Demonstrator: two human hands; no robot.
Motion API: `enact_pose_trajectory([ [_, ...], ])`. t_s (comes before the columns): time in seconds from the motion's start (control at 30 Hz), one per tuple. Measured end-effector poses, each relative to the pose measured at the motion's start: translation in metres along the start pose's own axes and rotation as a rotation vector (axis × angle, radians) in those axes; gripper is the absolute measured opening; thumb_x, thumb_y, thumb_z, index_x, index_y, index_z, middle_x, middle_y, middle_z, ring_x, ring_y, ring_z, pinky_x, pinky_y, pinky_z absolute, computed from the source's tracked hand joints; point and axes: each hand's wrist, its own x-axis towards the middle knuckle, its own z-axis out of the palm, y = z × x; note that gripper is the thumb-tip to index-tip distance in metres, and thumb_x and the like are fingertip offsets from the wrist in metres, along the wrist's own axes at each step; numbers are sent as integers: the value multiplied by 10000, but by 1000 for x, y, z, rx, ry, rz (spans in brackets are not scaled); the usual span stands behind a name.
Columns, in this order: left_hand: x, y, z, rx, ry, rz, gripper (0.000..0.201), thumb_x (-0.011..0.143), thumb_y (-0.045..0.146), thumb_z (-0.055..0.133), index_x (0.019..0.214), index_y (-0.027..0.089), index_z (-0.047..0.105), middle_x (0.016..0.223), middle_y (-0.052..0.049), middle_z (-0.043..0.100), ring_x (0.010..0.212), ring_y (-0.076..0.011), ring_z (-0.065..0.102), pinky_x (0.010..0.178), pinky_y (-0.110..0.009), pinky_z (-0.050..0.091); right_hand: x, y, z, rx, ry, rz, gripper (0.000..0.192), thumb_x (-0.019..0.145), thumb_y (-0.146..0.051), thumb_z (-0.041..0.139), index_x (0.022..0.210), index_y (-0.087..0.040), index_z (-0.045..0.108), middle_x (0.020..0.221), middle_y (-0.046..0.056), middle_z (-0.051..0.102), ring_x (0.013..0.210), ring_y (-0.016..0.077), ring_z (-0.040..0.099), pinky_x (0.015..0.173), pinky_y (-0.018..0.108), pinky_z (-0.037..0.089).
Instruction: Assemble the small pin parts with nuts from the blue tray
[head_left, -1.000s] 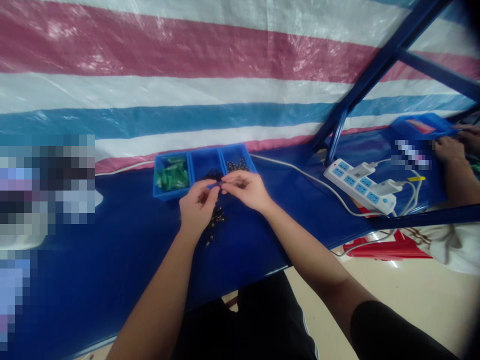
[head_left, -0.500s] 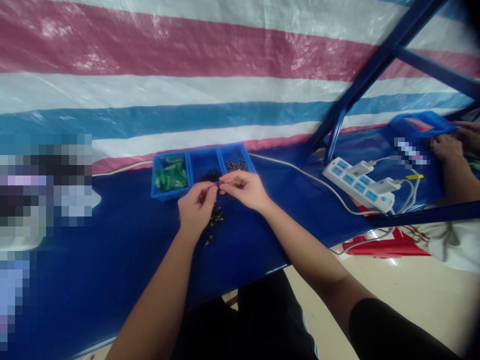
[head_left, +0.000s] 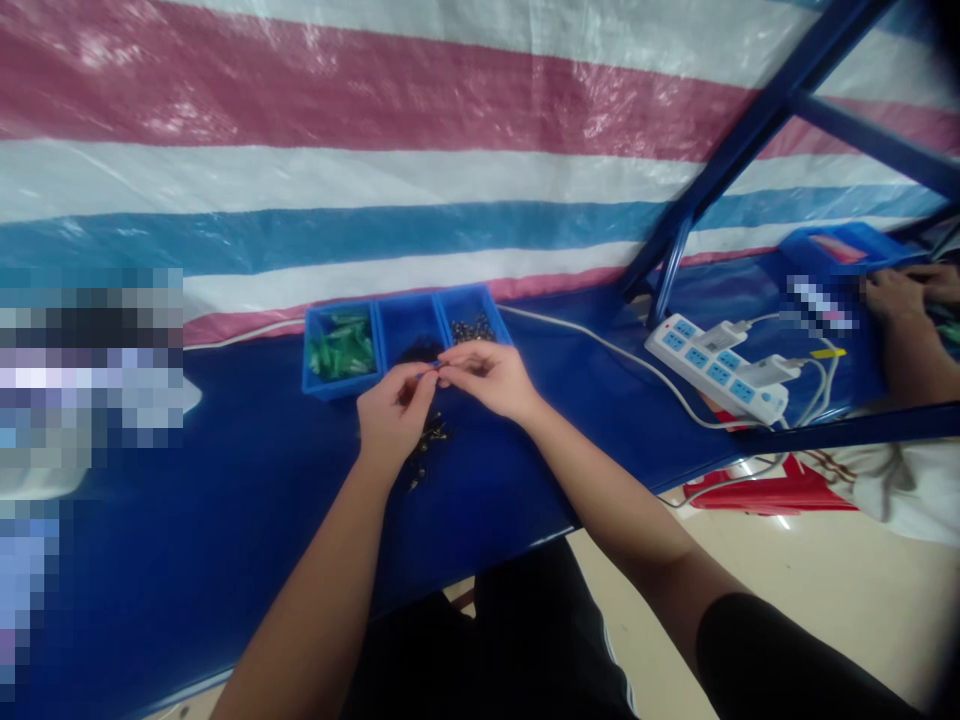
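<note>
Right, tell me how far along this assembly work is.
Done: a small pile of dark finished-looking pieces lies on the blue table. In hand: the left hand and right hand pinch one small blue part between them. Left: the tray holds green parts and dark small parts.

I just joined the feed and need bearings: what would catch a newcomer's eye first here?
The two hands, left hand and right hand, meet at mid-table, pinching a small blue piece between them. Just behind them stands a blue three-compartment tray, green parts in its left compartment. A striped tarp fills the background, and a white power strip lies to the right.
</note>
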Motion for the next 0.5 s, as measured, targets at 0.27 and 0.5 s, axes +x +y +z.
enact_pose_trajectory([
  [0.27,-1,1,1,-111,-9,-29,226,935,343,633,1071,195,735,749,-9,717,591,-101,668,637,-216,559,0,-1,2,15,45,8,282,768,-353,843,955,-162,752,846,41,785,724,141,764,717,266,638],
  [0.5,0,4,0,-132,-10,-42,220,927,337,645,1064,193,740,764,-15,721,579,-94,661,614,-203,560,0,1,1,35,24,-2,274,758,-349,854,947,-169,772,843,41,792,768,160,779,775,298,652],
])
